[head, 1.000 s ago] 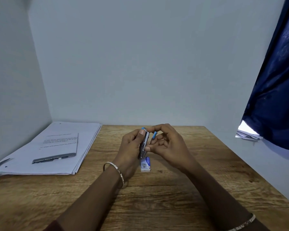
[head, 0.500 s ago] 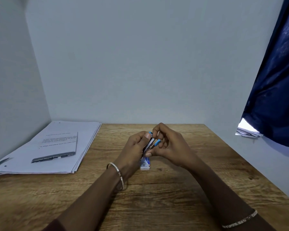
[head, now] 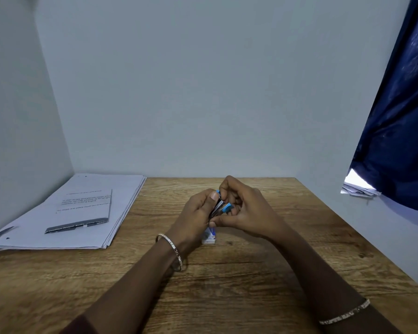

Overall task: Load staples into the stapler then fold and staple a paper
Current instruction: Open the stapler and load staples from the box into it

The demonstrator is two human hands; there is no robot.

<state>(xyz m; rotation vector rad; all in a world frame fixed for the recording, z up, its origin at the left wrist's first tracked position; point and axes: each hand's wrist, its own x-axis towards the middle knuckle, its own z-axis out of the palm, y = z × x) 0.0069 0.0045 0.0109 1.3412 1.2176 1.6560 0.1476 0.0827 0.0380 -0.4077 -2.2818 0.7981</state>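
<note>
The stapler (head: pixel 219 206), silver w/ blue parts, is held above the wooden surface (head: pixel 251 273) near its middle, tilted. It is gripped by the left hand (head: pixel 195 218) from the left side & by the right hand (head: pixel 247 210) from the right; both are closed on it. A small staple box (head: pixel 210 236) is seen just under the hands. A paper stack (head: pixel 87 213) is lying at the far left, w/ a folded sheet (head: pixel 85 210) on top.

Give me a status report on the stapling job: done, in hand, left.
Done: nothing finished that shows. In hand: both the left hand and right hand hold the stapler above the staple box; whether staples are in is hidden. Left: folding and stapling; the paper stack lies apart.
</note>
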